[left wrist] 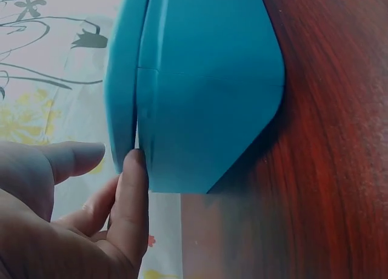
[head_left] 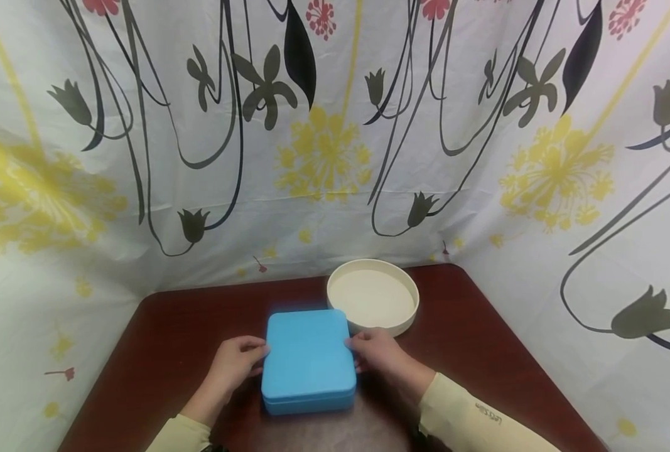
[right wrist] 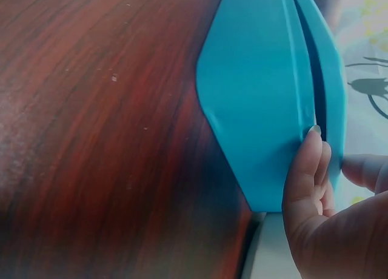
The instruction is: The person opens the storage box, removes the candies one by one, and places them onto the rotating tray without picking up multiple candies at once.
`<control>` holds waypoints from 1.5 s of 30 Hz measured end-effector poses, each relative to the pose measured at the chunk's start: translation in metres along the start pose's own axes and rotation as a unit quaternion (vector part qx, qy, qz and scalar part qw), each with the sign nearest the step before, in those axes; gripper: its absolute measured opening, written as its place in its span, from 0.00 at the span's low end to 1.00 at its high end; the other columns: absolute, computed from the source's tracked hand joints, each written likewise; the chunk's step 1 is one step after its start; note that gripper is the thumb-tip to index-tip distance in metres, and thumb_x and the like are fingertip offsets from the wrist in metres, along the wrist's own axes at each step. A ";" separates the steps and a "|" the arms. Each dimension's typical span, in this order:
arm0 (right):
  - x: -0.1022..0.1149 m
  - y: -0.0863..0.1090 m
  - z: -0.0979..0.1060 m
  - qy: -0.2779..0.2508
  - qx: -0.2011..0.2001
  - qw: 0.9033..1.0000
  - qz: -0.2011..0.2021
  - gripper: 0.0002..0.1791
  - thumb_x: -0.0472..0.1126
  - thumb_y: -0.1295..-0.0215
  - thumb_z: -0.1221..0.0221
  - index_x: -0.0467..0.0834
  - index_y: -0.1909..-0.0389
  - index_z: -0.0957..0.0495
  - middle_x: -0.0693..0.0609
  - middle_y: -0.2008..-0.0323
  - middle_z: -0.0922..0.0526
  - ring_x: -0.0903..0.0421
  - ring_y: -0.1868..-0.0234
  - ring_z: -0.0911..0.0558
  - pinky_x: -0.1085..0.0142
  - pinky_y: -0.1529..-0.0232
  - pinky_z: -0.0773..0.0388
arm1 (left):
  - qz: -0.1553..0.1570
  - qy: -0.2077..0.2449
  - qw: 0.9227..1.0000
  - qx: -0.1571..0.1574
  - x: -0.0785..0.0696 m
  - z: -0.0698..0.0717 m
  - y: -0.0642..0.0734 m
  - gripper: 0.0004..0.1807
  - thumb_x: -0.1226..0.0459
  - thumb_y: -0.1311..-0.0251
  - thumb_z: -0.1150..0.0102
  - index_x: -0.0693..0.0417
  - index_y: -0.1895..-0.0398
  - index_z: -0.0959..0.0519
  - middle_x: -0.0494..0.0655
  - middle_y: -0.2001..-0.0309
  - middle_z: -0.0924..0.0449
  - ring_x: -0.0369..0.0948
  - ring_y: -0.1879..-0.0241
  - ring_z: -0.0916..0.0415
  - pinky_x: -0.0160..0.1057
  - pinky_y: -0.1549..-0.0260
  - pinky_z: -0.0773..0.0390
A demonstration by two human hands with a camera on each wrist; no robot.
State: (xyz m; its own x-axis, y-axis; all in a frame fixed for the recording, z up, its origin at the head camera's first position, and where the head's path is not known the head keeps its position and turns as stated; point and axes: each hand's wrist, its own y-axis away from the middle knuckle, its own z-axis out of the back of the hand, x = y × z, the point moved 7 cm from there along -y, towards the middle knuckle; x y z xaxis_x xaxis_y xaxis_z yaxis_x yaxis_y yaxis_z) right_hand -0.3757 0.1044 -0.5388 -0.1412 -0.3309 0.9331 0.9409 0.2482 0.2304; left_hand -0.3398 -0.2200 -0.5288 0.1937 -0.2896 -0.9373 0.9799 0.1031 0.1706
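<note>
A blue rectangular box (head_left: 311, 407) with a rounded-corner lid (head_left: 309, 351) sits near the middle of the table. In both wrist views a narrow dark gap runs between the lid and the box body below it. My left hand (head_left: 234, 367) holds the lid's left edge, fingertips in the gap and thumb at the top side. On the opposite edge, my right hand (head_left: 384, 355) pinches the lid (right wrist: 332, 91) between thumb and fingers. The inside of the box is hidden under the lid.
Behind the box, to the right, stands a round cream tray (head_left: 371, 292) with a low rim, close to the box's far right corner. The dark red-brown table (head_left: 199, 314) has a flower-patterned curtain (head_left: 323, 157) along its back and sides.
</note>
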 end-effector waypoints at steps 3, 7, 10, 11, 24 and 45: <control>0.004 0.000 0.001 0.000 -0.004 1.000 0.000 0.16 0.48 0.19 0.34 0.36 0.53 0.12 0.42 0.67 0.13 0.50 0.70 0.13 0.58 0.63 0.09 | -0.008 -0.005 1.000 -0.001 -0.004 0.000 0.001 0.16 0.64 0.23 0.32 0.66 0.40 0.14 0.61 0.41 0.15 0.49 0.48 0.13 0.50 0.53 0.08; 0.007 0.000 0.002 0.004 -0.007 1.000 0.001 0.16 0.48 0.19 0.34 0.36 0.53 0.12 0.43 0.69 0.14 0.51 0.71 0.13 0.58 0.63 0.09 | -0.011 -0.005 1.000 -0.003 -0.006 0.001 0.001 0.16 0.63 0.22 0.33 0.66 0.40 0.14 0.62 0.42 0.15 0.49 0.49 0.13 0.50 0.53 0.08; 0.009 0.001 0.002 0.002 -0.007 1.000 0.008 0.16 0.47 0.19 0.34 0.36 0.54 0.12 0.43 0.70 0.14 0.52 0.72 0.13 0.58 0.64 0.09 | -0.010 -0.007 1.000 -0.005 -0.006 0.001 0.001 0.17 0.62 0.21 0.34 0.66 0.40 0.14 0.61 0.43 0.14 0.48 0.50 0.13 0.49 0.54 0.08; 0.009 0.001 0.002 0.000 -0.007 1.000 0.010 0.15 0.46 0.19 0.35 0.35 0.55 0.12 0.43 0.70 0.14 0.52 0.72 0.13 0.58 0.64 0.09 | -0.010 -0.008 1.000 -0.005 -0.006 0.001 0.001 0.17 0.62 0.21 0.34 0.66 0.40 0.15 0.60 0.44 0.14 0.48 0.51 0.13 0.49 0.54 0.08; 0.031 0.000 -0.014 -0.011 0.016 0.999 0.039 0.16 0.47 0.21 0.32 0.36 0.57 0.13 0.43 0.70 0.14 0.52 0.72 0.12 0.58 0.63 0.09 | -0.014 -0.020 1.000 -0.006 -0.007 0.022 -0.001 0.21 0.61 0.21 0.35 0.65 0.33 0.17 0.64 0.37 0.16 0.50 0.47 0.14 0.51 0.52 0.08; 0.077 -0.029 -0.101 -0.010 0.060 0.998 0.033 0.13 0.48 0.25 0.27 0.41 0.60 0.12 0.43 0.70 0.11 0.51 0.71 0.09 0.52 0.57 0.08 | -0.019 -0.131 0.991 -0.025 0.012 0.120 -0.006 0.29 0.52 0.15 0.43 0.70 0.30 0.22 0.69 0.36 0.19 0.51 0.49 0.16 0.51 0.51 0.09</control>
State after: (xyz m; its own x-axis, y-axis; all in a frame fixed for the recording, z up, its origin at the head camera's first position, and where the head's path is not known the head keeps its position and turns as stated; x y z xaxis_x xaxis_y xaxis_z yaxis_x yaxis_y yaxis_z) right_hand -0.3825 -0.0199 -0.5013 -0.0872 -0.2928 0.9522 0.9046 0.3770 0.1988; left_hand -0.3378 -0.3382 -0.5050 0.1690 -0.5303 -0.8308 0.9844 0.1334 0.1151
